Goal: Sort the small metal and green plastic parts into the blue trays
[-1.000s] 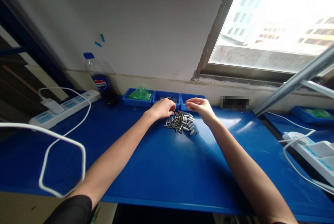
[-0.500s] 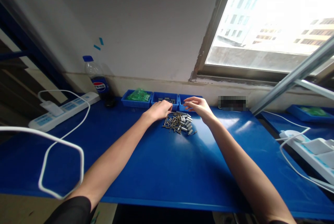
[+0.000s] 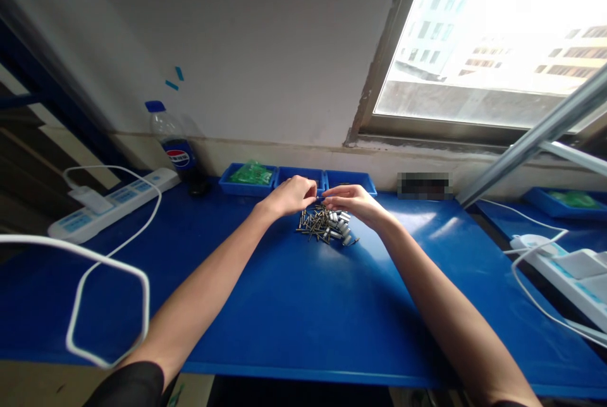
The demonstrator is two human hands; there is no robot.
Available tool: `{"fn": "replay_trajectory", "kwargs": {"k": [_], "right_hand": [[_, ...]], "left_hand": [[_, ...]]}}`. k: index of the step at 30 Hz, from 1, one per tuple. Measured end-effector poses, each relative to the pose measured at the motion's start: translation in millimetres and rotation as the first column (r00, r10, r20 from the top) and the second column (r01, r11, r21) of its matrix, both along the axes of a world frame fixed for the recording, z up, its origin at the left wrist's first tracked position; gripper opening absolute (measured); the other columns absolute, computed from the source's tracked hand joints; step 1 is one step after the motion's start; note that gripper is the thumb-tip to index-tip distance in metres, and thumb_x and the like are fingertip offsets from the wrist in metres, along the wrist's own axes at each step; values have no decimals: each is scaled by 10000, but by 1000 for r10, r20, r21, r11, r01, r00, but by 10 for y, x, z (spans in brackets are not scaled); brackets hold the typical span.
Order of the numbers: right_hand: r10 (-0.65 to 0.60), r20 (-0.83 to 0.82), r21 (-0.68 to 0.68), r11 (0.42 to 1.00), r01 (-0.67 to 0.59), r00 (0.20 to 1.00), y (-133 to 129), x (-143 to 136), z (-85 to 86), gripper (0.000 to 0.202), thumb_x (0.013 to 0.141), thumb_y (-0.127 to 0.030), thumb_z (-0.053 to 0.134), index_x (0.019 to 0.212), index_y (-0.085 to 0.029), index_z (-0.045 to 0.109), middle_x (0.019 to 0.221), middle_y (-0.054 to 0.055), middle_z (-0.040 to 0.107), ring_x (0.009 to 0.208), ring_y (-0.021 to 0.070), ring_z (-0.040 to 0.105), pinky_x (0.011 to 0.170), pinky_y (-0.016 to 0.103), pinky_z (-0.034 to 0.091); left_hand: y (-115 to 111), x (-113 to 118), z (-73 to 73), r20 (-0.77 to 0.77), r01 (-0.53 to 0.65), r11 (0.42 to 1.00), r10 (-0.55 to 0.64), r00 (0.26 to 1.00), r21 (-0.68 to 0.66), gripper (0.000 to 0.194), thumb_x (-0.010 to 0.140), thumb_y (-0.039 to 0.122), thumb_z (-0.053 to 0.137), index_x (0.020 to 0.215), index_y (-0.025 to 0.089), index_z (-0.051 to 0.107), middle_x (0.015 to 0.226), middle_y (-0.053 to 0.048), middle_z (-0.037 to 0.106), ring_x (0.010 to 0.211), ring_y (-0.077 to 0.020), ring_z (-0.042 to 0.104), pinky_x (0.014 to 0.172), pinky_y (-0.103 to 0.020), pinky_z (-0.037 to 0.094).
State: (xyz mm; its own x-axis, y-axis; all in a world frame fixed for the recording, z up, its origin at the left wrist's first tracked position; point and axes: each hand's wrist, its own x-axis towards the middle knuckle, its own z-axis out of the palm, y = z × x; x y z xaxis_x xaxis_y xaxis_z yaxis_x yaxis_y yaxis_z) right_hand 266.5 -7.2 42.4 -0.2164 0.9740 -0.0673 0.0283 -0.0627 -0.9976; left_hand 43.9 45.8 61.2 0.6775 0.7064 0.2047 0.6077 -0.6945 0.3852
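Note:
A pile of thin brass-coloured pins [image 3: 313, 224] and short silver cylinders [image 3: 338, 227] lies on the blue table. Above its far left side, my left hand [image 3: 293, 196] is closed in a pinch. Opposite it, my right hand [image 3: 355, 202] has thumb and fingers pressed together over the far right of the pile. The fingertips of both hands nearly meet. A small dark bit shows between them, too small to name. Behind the hands stand a blue bin [image 3: 281, 173], partly hidden by my left hand, and another blue bin [image 3: 363, 181] to its right.
A blue bin holds green plastic bags [image 3: 251, 173]. Left of it stands a cola bottle [image 3: 177, 157]. White power strips [image 3: 116, 205] with cables flank the table on both sides. A metal pole [image 3: 516, 154] slants at the right, before the window.
My right hand has moved left and a little down, its fingers closing toward my left hand. My left hand has barely shifted. The right blue bin is less covered now.

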Motion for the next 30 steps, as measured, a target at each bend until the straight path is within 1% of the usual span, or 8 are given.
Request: {"fn": "replay_trajectory", "kwargs": {"k": [4, 8, 10, 12, 15, 19, 25, 30], "right_hand": [[-46, -27, -12, 999, 46, 999, 34, -7, -33, 271, 725, -359, 889, 910, -173, 822, 861, 89, 807, 747, 160, 735, 752, 265, 606], [-289, 3, 59, 956, 288, 957, 90, 61, 4, 253, 762, -411, 836, 842, -173, 802, 793, 74, 785, 650, 140, 684, 618, 241, 556], [-409, -16, 111, 906, 408, 912, 107, 113, 43, 273, 788, -439, 804, 861, -176, 791, 779, 64, 776, 619, 130, 658, 573, 230, 522], [-466, -54, 129, 874, 469, 883, 112, 158, 79, 290, 810, -452, 778, 908, -179, 783, 801, 66, 779, 621, 130, 654, 565, 227, 509], [-473, -93, 104, 871, 481, 876, 105, 186, 108, 303, 833, -472, 750, 915, -182, 772, 843, 82, 789, 626, 133, 658, 571, 231, 510], [-443, -94, 78, 889, 451, 891, 88, 146, 117, 303, 866, -477, 721, 896, -179, 767, 857, 92, 791, 628, 131, 658, 582, 230, 512], [-410, -68, 72, 907, 414, 910, 78, 86, 115, 281, 903, -434, 694, 856, -166, 762, 805, 84, 778, 612, 123, 654, 579, 218, 503], [-383, -32, 66, 921, 384, 923, 91, 97, 76, 261, 918, -410, 678, 854, -170, 758, 814, 79, 784, 632, 129, 669, 589, 218, 512]], "left_hand": [[-52, 41, 39, -34, -15, 1000, 15, 999, 2, 132, 894, 284, 686, 916, 171, 751, 920, -83, 771, 784, -197, 706, 672, -252, 495], [-122, 150, -51, -103, -40, 998, 46, 994, 57, 222, 964, 291, 599, 1035, 176, 776, 1052, -126, 781, 957, -262, 739, 818, -311, 550], [-155, 213, -140, -114, 23, 998, -16, 993, 61, 282, 987, 239, 542, 1153, 195, 766, 1161, -130, 768, 1065, -265, 732, 896, -315, 552], [-177, 261, -226, -141, 118, 992, -111, 984, 41, 330, 985, 179, 516, 1197, 230, 763, 1212, -104, 758, 1111, -253, 724, 910, -295, 551], [-172, 280, -301, -159, 137, 989, -127, 979, 49, 365, 950, 103, 520, 1169, 235, 779, 1228, -100, 745, 1083, -245, 731, 879, -276, 554], [-112, 231, -322, -114, 101, 994, -94, 989, 50, 285, 884, 43, 572, 1010, 177, 791, 1106, -116, 741, 955, -222, 732, 831, -262, 547], [-30, 188, -368, 42, 105, 994, -106, 993, 35, 339, 789, -34, 560, 1006, 166, 726, 998, -77, 715, 852, -180, 682, 743, -236, 522], [-7, 203, -336, 212, 157, 988, -155, 965, 6, 360, 761, -25, 591, 1041, 155, 727, 946, -65, 726, 838, -173, 683, 769, -252, 538]]}}
